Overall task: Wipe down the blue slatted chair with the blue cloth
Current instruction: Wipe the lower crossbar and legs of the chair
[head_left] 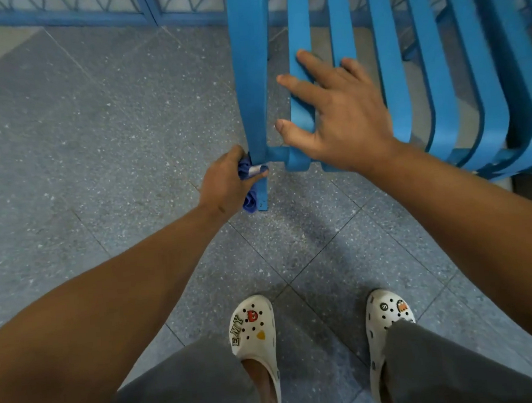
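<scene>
Gripping the cloth [247, 183], my left hand [225, 185] had its fingers curled round it and round the chair [391, 76] leg, low down near the foot of that leg. Cloth was bunched between palm and leg, with a fold hanging below the hand. My right hand [337, 114] lay flat on the front of the slats, fingers straight and spread, holding nothing. Chair stood on the grey speckled floor [96, 134], by a blue railing [87, 12]. My white clogs [255, 331] stood on the floor below.
</scene>
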The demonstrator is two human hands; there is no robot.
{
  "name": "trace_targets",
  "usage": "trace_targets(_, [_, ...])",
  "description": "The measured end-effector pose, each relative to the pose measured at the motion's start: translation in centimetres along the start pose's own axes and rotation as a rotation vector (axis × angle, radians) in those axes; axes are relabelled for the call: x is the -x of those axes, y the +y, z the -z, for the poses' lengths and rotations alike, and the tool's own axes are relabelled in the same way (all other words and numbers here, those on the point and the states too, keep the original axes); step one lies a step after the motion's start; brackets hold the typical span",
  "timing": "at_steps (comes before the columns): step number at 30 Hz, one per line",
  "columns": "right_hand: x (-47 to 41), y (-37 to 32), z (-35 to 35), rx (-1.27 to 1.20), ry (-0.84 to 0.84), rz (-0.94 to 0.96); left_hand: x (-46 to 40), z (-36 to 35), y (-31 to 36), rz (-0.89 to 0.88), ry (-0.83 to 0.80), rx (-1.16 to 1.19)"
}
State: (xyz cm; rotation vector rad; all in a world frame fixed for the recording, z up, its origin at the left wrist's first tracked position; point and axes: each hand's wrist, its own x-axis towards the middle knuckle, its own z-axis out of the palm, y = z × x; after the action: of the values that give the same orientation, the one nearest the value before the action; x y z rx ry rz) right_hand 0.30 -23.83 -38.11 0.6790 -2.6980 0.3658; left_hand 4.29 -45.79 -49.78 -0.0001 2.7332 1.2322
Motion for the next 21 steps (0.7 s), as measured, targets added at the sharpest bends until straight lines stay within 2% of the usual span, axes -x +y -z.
trace_targets(10, [0.2,-0.2,0.0,-0.029,0.056,-0.013,-0.7,-4.1,-3.2,0.183,-0.134,-0.087])
trace_targets(17, [0.1,-0.7,1.0,-0.034,-0.001,-0.039,-1.5,-1.6,-3.1,0.052,-0.125,-0.097])
trace_targets(21, [0.2,-0.8,0.6,-0.023,0.024,-0.044,-1.8,-2.3,-4.1,0.044,-0.142,-0.108])
